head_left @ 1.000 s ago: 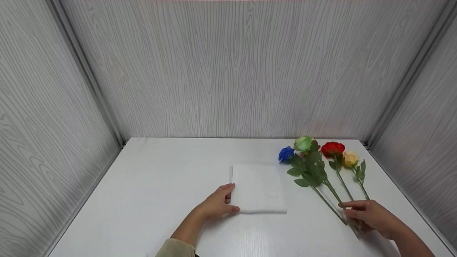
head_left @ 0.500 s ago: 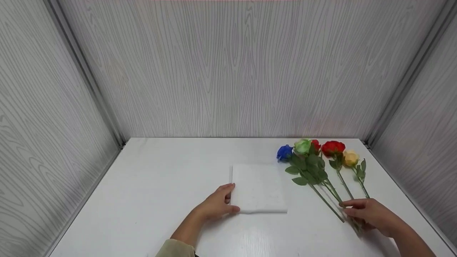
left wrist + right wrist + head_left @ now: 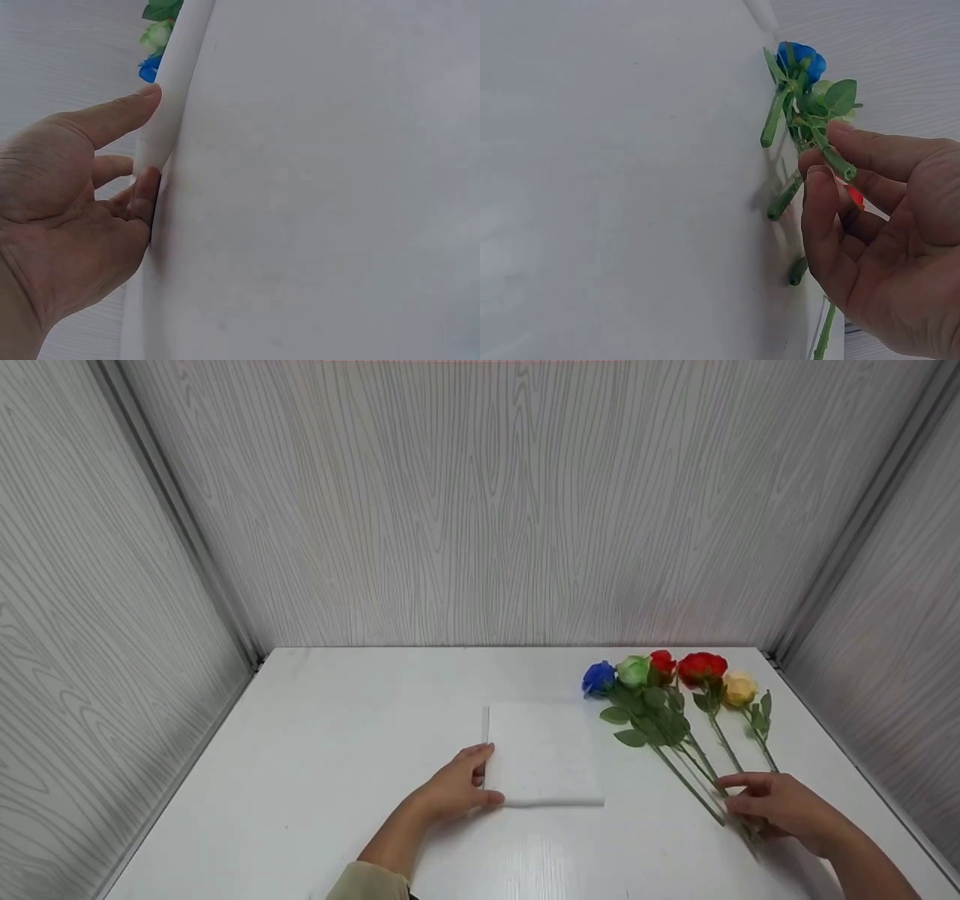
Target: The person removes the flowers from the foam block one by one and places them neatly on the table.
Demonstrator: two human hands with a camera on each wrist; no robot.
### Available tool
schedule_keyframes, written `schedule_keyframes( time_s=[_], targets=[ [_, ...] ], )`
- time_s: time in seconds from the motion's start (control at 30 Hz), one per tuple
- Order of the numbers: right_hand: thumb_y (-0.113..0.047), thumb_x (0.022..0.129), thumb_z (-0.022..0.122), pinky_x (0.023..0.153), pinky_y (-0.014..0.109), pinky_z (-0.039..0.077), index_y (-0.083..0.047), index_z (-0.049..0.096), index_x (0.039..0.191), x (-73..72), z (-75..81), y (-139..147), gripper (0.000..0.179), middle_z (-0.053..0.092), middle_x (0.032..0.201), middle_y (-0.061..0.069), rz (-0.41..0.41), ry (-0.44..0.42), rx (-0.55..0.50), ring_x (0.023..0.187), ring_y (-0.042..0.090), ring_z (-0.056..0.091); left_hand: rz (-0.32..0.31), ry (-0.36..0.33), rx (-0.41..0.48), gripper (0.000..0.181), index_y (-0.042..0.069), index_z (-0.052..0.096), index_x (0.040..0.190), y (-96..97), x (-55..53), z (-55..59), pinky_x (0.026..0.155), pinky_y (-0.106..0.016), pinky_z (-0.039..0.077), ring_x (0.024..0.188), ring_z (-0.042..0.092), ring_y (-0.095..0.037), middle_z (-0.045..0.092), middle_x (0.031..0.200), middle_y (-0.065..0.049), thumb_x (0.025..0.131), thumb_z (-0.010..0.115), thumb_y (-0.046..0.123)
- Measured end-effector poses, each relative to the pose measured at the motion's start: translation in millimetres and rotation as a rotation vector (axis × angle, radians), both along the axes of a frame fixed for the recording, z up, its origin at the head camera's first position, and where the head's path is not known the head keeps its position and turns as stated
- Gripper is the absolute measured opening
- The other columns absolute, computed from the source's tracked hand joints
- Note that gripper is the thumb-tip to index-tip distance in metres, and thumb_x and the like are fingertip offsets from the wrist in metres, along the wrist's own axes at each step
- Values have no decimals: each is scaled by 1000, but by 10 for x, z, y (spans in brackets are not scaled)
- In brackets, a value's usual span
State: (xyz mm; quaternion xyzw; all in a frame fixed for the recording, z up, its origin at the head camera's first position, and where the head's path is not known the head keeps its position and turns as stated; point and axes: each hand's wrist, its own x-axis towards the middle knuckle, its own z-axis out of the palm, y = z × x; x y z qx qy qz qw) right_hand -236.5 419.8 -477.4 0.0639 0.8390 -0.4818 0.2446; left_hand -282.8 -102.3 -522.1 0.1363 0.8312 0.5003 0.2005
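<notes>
My left hand (image 3: pixel 454 787) rests at the front left corner of a flat white sheet-like thing (image 3: pixel 546 754). In the left wrist view its thumb touches the rounded front edge (image 3: pixel 178 86) and its fingers lie against the side. On the right, thumb and fingertips of my right hand (image 3: pixel 780 810) pinch a green rose stem (image 3: pixel 832 156) near its cut end. Which bloom this stem bears is hidden among the leaves. The cluster has a blue rose (image 3: pixel 598 679), a pale green rose (image 3: pixel 634 670) and a small red rose (image 3: pixel 663 664).
A large red rose (image 3: pixel 702 669) and a yellow rose (image 3: pixel 740 688) lie at the right, their stem ends near or behind my right hand. All stand on a white table (image 3: pixel 315 780) with grey wood-grain panels (image 3: pixel 480 510) behind and at both sides.
The small red rose, mostly hidden before, now shows beside the pale green one. The blue and green blooms shifted slightly. My right hand keeps its pinch; the left has not moved.
</notes>
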Motion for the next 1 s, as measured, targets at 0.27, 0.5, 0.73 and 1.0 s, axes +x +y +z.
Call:
schedule_keyframes(
  time_s=[0.27, 0.5, 0.73, 1.0],
  targets=[
    [-42, 111, 62, 72, 34, 58, -6, 59, 153, 25, 33, 59, 56, 64, 100, -4, -26, 5, 13, 85, 13, 57, -2, 18, -9, 99, 6, 29, 171, 17, -8, 6, 129, -53, 43, 153, 50, -38, 23, 181, -14, 94, 87, 24],
    [-43, 112, 60, 81, 38, 64, -3, 57, 154, 45, 76, 58, 58, 69, 118, 2, -32, 23, 52, 98, 17, 62, -8, 35, -27, 99, 6, 30, 171, 10, -9, 18, 128, -53, 44, 151, 52, -38, 25, 180, -16, 93, 88, 25],
    [-44, 114, 54, 88, 44, 67, 0, 50, 159, 106, 143, 87, 63, 71, 131, 5, 21, 24, 18, 109, 17, 71, -11, 16, 7, 99, 5, 29, 171, 7, 1, 24, 129, -53, 42, 155, 47, -40, 22, 181, -17, 93, 87, 23],
    [-42, 116, 51, 91, 51, 68, 1, 47, 161, 165, 193, 154, 62, 71, 138, 13, 59, 24, -50, 123, 29, 75, -4, 14, -9, 99, 5, 28, 171, 13, -2, 15, 130, -54, 41, 156, 47, -41, 22, 181, -16, 94, 87, 24]
  ],
)
